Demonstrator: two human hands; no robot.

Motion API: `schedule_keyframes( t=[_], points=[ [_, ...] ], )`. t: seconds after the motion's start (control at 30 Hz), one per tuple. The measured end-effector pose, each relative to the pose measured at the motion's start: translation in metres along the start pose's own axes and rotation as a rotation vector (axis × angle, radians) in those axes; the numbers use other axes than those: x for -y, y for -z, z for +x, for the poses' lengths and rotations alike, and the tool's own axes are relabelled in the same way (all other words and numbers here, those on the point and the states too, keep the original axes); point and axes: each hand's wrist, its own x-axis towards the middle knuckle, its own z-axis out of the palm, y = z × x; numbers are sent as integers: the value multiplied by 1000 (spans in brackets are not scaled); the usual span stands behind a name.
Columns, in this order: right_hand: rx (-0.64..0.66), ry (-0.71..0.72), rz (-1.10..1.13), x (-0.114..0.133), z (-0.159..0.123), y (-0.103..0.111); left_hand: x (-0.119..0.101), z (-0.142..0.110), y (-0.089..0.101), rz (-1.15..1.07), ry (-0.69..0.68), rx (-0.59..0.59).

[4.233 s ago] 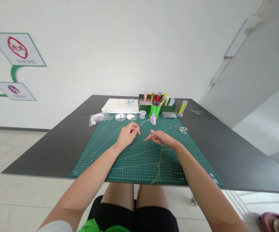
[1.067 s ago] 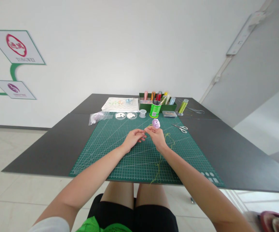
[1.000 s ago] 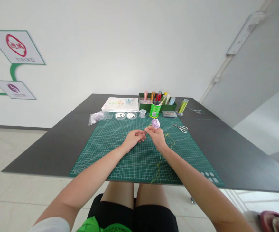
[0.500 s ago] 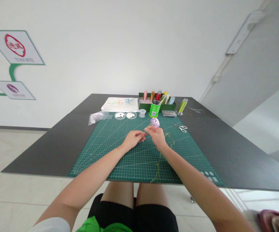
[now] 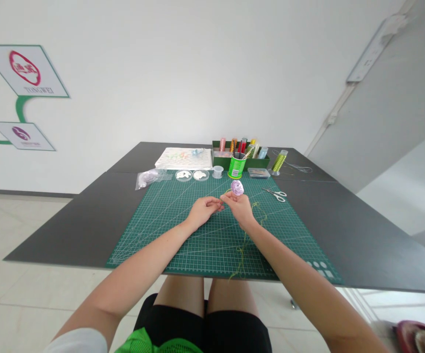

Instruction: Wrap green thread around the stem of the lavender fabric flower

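A pale purple flower (image 5: 237, 188) with layered petals stands just above my right hand (image 5: 240, 208), whose fingers are closed around the flower's lower part. My left hand (image 5: 204, 211) is closed too, its fingertips meeting those of the right at what looks like the flower's thin stem; the fingers hide most of it. Loose yellow-green thread (image 5: 241, 255) trails from beneath the right wrist to the front edge of the green cutting mat (image 5: 153, 235). Both hands are over the mat's middle.
White-handled scissors (image 5: 279, 196) lie to the right. Along the back are a plastic bag (image 5: 147, 178), two dishes of white pieces (image 5: 183, 175), a small clear tub (image 5: 217, 171), a green can (image 5: 236, 167) of tools, a clear case (image 5: 259, 173), a green spool (image 5: 279, 162) and a box of spools (image 5: 221, 162).
The flower has turned slightly in my right hand. My left fingertips have shifted a little along the stem toward the right hand. The view has moved very slightly.
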Motion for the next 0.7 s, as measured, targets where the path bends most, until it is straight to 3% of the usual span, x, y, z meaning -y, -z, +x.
schedule_keyframes(
  t=[0.7],
  points=[
    [-5, 28, -88, -2, 0, 2, -8, -2, -2, -65, 109, -16]
  ],
)
